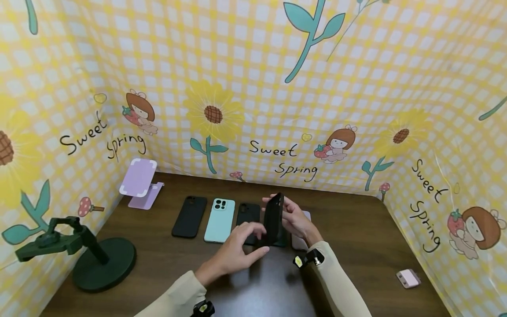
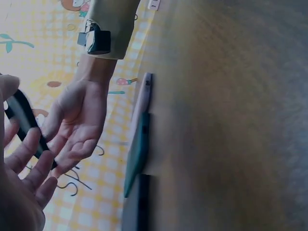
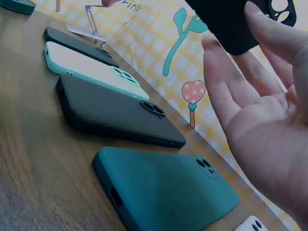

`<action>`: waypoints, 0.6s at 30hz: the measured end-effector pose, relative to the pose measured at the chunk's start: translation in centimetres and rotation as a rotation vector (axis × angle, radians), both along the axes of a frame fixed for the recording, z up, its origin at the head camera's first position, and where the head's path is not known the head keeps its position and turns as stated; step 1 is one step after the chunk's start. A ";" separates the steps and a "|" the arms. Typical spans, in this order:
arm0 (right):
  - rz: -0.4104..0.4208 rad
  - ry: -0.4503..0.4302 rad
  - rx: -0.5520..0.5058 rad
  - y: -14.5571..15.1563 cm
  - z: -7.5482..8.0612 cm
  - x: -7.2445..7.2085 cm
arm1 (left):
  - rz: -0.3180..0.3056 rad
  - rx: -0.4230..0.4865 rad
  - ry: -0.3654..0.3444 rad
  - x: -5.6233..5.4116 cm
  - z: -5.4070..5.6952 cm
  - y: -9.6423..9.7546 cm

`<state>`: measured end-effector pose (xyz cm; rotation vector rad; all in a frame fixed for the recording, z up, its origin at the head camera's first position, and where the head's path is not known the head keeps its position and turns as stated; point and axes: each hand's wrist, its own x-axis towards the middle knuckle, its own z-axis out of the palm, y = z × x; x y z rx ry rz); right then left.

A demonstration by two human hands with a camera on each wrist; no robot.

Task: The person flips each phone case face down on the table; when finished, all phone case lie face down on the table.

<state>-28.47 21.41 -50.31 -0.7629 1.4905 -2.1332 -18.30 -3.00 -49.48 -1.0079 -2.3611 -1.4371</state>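
My right hand [image 1: 295,218] pinches a black phone case [image 1: 273,220], held tilted above the table. In the right wrist view, the thumb lies on the back of the case [image 3: 226,24], beside its camera cutouts. My left hand [image 1: 239,248] is at the near side of this case, fingers spread and slightly bent; whether they touch it I cannot tell. Below, a row of cases lies on the table: a black one [image 1: 189,217], a mint one [image 1: 219,220], another black one [image 1: 248,213], a dark green one [image 3: 168,192] and a pale lilac one [image 1: 299,244], partly hidden by my right hand.
A lilac folding phone stand [image 1: 138,178] is at the back left. A dark green stand with a round base [image 1: 104,270] sits at the front left. A small pale charger plug [image 1: 408,278] lies at the right. Patterned cloth [image 1: 269,110] surrounds the wooden table.
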 end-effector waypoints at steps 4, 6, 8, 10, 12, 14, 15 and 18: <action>-0.070 0.024 0.050 0.2 0.2 0.2 | 0.001 -0.061 0.018 -0.4 1.0 0.0; -0.112 0.042 0.073 0.3 0.4 0.2 | -0.013 -0.106 0.039 -0.7 1.6 0.1; -0.145 0.053 0.095 0.3 0.6 0.3 | -0.024 -0.140 0.062 -1.0 2.1 0.2; -0.170 0.056 0.120 0.4 0.7 0.4 | -0.030 -0.161 0.083 -1.2 2.3 0.3; -0.191 0.051 0.152 0.5 0.8 0.5 | -0.025 -0.171 0.104 -1.3 2.4 0.5; -0.214 0.046 0.198 0.7 0.8 0.7 | -0.012 -0.170 0.130 -1.3 2.2 0.6; -0.226 0.045 0.220 0.8 0.8 0.8 | -0.003 -0.167 0.143 -1.3 2.1 0.6; -0.257 0.054 0.273 1.4 0.6 1.0 | 0.034 -0.155 0.168 -1.2 1.8 0.8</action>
